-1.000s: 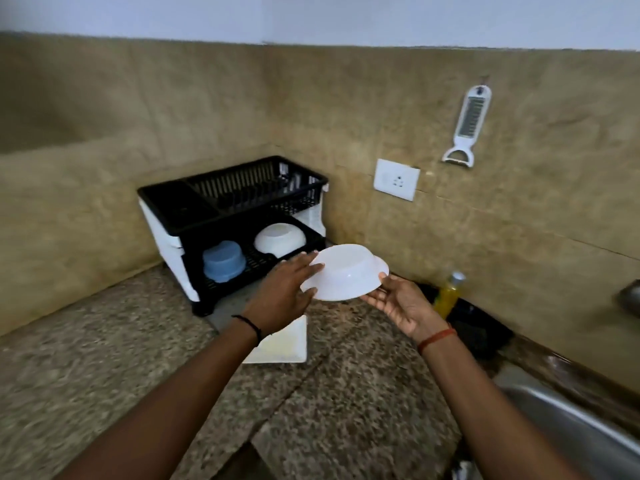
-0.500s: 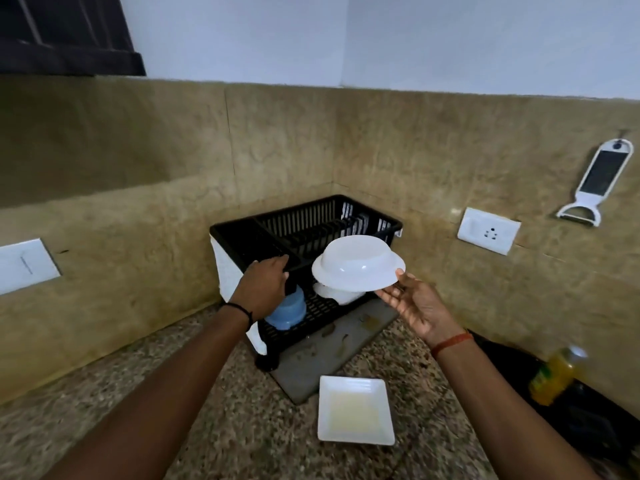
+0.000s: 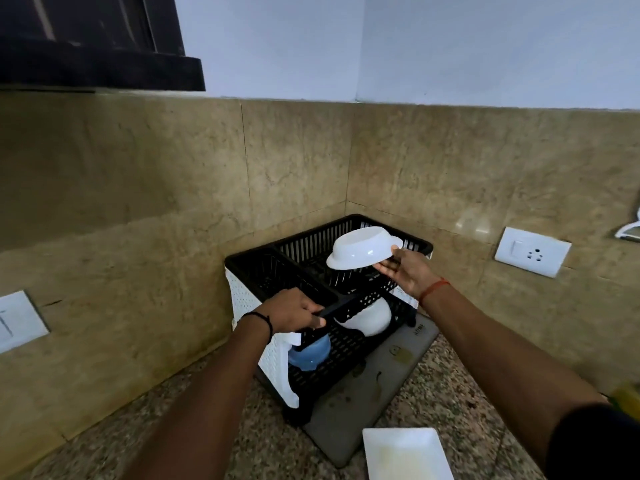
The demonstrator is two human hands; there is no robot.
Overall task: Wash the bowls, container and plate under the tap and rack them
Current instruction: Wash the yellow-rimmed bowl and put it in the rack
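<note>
Right hand [image 3: 405,271] pinching the rim of an upturned white bowl [image 3: 363,247] above the rack [image 3: 349,306] top tier; left hand [image 3: 294,313] gripping the front rail. Lower tier: white bowl [image 3: 369,318], blue container [image 3: 310,351]. Square plate [image 3: 405,455] on bench [image 3: 104,452], near the grey mat [image 3: 374,386].

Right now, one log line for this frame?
right hand: holds white bowl over rack top tier | left hand: grips rack front edge
</note>
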